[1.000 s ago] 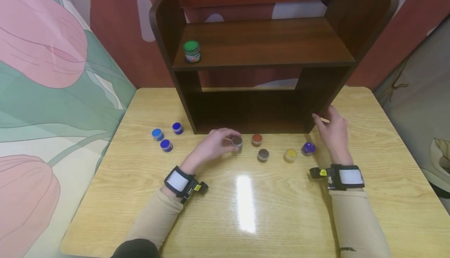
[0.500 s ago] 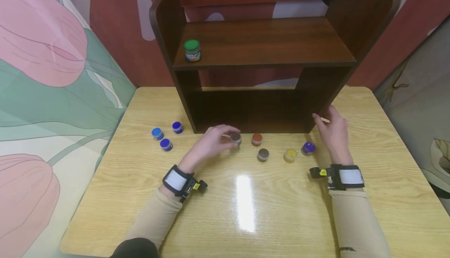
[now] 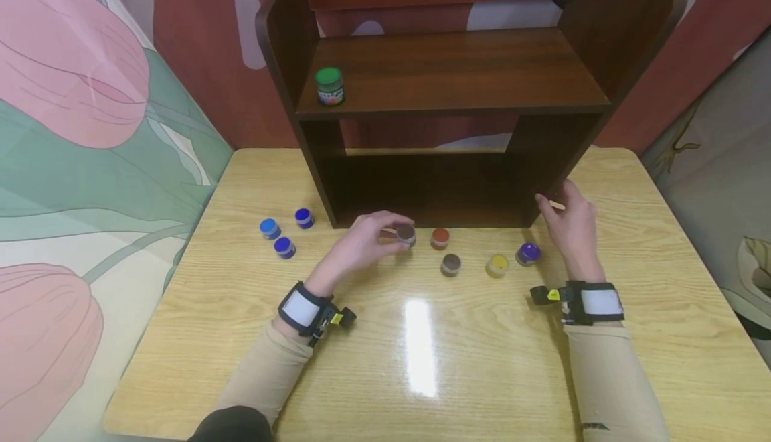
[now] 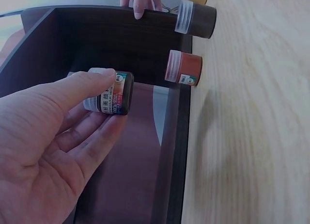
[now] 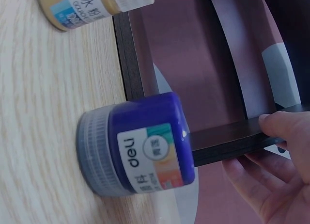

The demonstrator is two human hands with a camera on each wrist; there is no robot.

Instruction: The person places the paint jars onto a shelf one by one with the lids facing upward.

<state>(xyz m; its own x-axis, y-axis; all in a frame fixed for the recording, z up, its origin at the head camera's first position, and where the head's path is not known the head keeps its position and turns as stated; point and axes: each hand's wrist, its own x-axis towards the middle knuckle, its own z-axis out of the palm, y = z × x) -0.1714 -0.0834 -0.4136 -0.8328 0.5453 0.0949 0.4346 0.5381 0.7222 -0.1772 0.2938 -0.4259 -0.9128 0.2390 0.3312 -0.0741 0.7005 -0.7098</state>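
My left hand (image 3: 367,244) holds a small dark brown paint jar (image 4: 116,90) between thumb and fingers, just in front of the shelf's bottom edge. In the left wrist view the jar looks raised off the table, its ribbed clear lid uppermost. Beside it stand a red paint jar (image 3: 440,238) and another dark brown jar (image 3: 450,266). My right hand (image 3: 572,228) grips the side panel (image 5: 227,139) of the dark wooden shelf (image 3: 446,108), thumb on one face and fingers on the other. Near that hand is a purple paint jar (image 5: 145,146), standing lid down.
A yellow paint jar (image 3: 497,266) stands left of the purple one. To the left of the shelf are three blue jars, including a light blue jar (image 3: 270,229). A green-lidded jar (image 3: 329,86) sits on the upper shelf. Everything rests on a pale wooden table (image 3: 361,375).
My left hand has lifted the dark brown jar slightly and brought it closer to the shelf's front edge. The right hand keeps its place on the side panel.
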